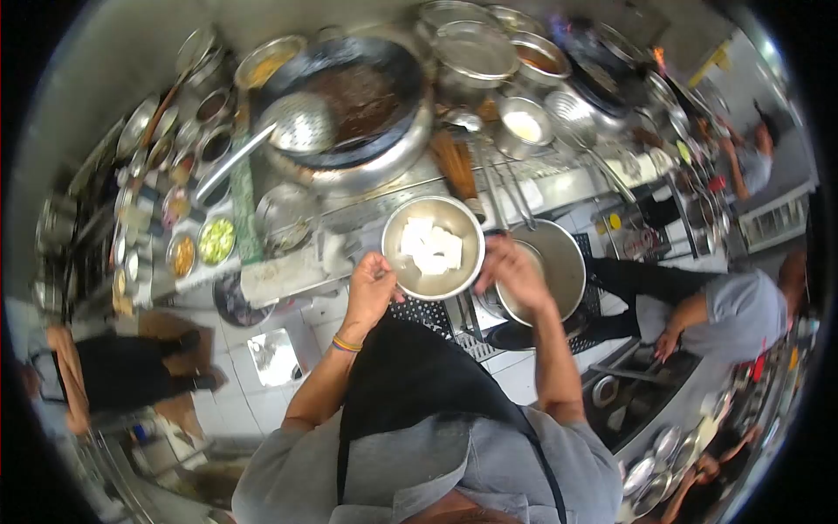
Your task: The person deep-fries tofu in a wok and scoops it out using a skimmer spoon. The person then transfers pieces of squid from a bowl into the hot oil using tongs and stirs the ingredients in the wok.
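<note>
A steel bowl (390, 236) holding white chunks (432, 248) is in front of my body, at the counter's near side. My left hand (374, 286) is at the bowl's lower left edge, its fingers pressed together at the rim. On the other side, my right hand (513, 272) is beside the bowl's right rim, with its fingers spread and slightly blurred. Beneath and behind that hand stands a large steel pot (572, 262). Above the bowl, a wok (406, 79) with dark liquid sits on the stove, and a perforated ladle (304, 124) rests across its left side.
Bowls of chopped green pieces (216, 240) and brown bits (182, 256) stand at the left. A brush (454, 166) and a second strainer (572, 118) lie right of the wok. One person (733, 314) is at the right, another (105, 371) at the left.
</note>
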